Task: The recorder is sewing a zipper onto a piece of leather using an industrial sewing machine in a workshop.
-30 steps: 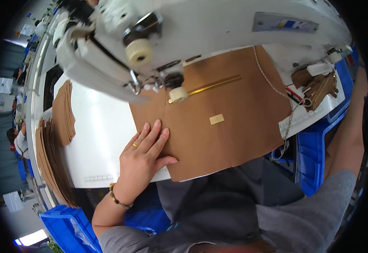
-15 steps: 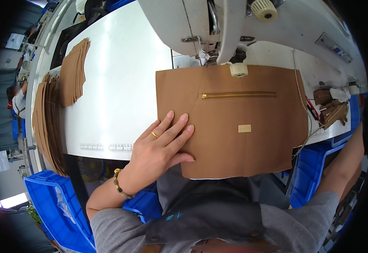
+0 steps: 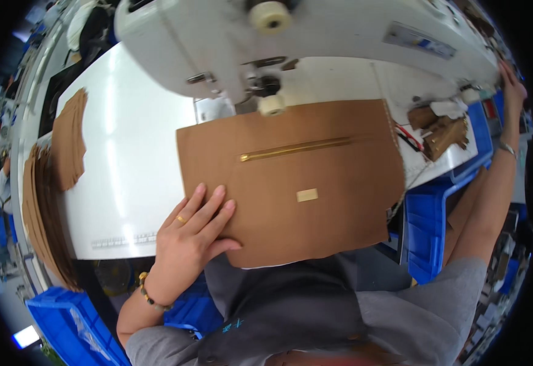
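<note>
A brown fabric panel [image 3: 345,226] lies across the sewing table, its far edge by the sewing machine's head [image 3: 217,36]. It bears a gold zipper [image 3: 297,149] and a small pale label [image 3: 307,195]. My left hand [image 3: 187,238] rests flat on the panel's near left part, fingers apart and pinching nothing. Far to the right, my right hand [image 3: 513,85] reaches up to the right end of the machine. Its fingers are small and blurred there, so their grip does not show. The machine's head hides the needle area.
Stacks of brown pieces [image 3: 43,213] stand at the table's left. Brown scraps [image 3: 443,134] and red-handled snips [image 3: 410,139] lie at the right. Blue bins [image 3: 425,238] hang by the table's right edge; another blue bin [image 3: 65,317] stands lower left.
The view has turned, so machine and panel appear further left. My right hand, out of sight before, now shows at the machine's right end. My left hand keeps its place on the panel.
</note>
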`<state>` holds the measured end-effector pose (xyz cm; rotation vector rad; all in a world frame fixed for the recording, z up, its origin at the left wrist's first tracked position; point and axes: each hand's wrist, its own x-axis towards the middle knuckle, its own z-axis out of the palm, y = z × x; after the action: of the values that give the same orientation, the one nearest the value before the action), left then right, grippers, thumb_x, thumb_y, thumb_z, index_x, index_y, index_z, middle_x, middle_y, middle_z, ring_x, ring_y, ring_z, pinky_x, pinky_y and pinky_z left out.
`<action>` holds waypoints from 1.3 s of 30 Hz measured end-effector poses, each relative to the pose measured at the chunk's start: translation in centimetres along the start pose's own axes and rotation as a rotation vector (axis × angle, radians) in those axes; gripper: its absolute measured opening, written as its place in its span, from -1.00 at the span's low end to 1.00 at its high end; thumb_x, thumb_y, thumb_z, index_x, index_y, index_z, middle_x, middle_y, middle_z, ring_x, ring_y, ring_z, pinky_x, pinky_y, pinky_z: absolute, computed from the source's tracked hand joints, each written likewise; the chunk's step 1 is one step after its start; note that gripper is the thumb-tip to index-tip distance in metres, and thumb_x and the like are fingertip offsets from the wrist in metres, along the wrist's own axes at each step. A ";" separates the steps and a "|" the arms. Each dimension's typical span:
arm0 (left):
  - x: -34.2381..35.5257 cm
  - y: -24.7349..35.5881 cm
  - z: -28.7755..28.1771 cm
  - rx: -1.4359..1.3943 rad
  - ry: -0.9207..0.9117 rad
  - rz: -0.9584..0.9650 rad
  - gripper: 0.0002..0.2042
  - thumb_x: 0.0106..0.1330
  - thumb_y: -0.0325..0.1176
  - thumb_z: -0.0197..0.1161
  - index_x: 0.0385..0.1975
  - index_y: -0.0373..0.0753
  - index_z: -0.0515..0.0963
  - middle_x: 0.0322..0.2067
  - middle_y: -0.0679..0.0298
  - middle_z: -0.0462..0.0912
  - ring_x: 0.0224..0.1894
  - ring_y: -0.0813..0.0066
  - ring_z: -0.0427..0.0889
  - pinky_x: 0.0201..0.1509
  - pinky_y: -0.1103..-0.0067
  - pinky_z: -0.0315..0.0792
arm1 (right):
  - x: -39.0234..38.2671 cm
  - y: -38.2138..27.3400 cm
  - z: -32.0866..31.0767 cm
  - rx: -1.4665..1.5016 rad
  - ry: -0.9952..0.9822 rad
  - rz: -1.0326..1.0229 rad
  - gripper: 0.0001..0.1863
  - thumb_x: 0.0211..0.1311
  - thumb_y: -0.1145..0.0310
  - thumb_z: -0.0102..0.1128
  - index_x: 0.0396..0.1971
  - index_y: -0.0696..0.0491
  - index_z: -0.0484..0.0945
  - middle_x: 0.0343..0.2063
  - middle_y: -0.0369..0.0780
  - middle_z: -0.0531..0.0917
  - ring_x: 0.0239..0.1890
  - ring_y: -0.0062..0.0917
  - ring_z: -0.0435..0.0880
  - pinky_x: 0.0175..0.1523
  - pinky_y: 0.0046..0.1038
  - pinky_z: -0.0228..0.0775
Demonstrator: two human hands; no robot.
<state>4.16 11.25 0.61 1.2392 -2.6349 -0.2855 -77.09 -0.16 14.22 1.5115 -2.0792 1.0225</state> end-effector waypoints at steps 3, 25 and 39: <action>-1.2 0.8 -0.5 0.069 -0.034 -0.031 -0.26 -0.14 0.01 0.54 0.18 -0.09 0.68 0.28 0.23 0.64 0.37 0.06 0.55 0.37 0.21 0.50 | -4.8 -11.7 0.6 -0.563 0.101 -0.099 -0.64 0.49 0.13 0.26 0.18 -0.13 0.72 -0.05 -0.28 0.81 -0.01 -0.73 0.68 0.02 -0.60 0.45; 1.7 -1.1 0.0 -0.438 0.271 -0.151 -0.64 0.31 -0.33 0.45 0.09 -0.23 0.67 -0.12 0.15 0.76 -0.12 0.13 0.72 -0.03 0.33 0.62 | -25.8 -28.2 -2.4 -0.035 -0.339 -0.176 -0.73 0.61 0.45 -0.05 0.10 0.13 0.61 -0.07 -0.19 0.71 -0.15 -0.50 0.69 -0.12 -0.50 0.47; 10.9 -5.6 0.2 -1.525 -0.292 -0.460 -0.49 0.53 -0.28 0.27 0.33 -0.51 0.42 -0.07 0.16 0.75 -0.44 0.69 0.65 -0.47 0.77 0.49 | -26.3 -44.3 10.3 0.366 -1.211 -0.516 -0.73 0.42 0.20 0.23 -0.22 0.14 0.55 -0.36 -0.03 0.64 -0.28 -0.07 0.63 -0.17 -0.17 0.43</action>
<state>1.44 -0.66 0.19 1.0724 -1.3213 -2.0815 -25.48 2.41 4.73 3.1755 -1.8722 0.2371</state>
